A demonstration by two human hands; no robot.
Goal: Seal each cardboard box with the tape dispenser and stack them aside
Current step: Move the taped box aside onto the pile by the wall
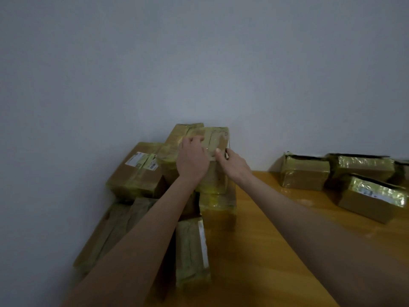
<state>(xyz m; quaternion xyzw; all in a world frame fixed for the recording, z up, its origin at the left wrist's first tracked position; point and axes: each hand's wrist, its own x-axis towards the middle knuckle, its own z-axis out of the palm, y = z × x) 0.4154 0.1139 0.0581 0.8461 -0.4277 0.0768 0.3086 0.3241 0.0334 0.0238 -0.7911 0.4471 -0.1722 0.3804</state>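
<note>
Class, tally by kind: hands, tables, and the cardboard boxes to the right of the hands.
Hands: 2 (left hand, right hand)
Table: 1
Boxes on the right: 3 (leftmost box, rear box, front box); edge sliver unclear
Total: 6

One head camera looks forward and down across the table (276, 251). It faces the far wall (199, 52), close to the boxes (137, 173).

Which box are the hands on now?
The top box of the pile against the wall: left hand and right hand both hold it. The boxes at right sit untouched.
</note>
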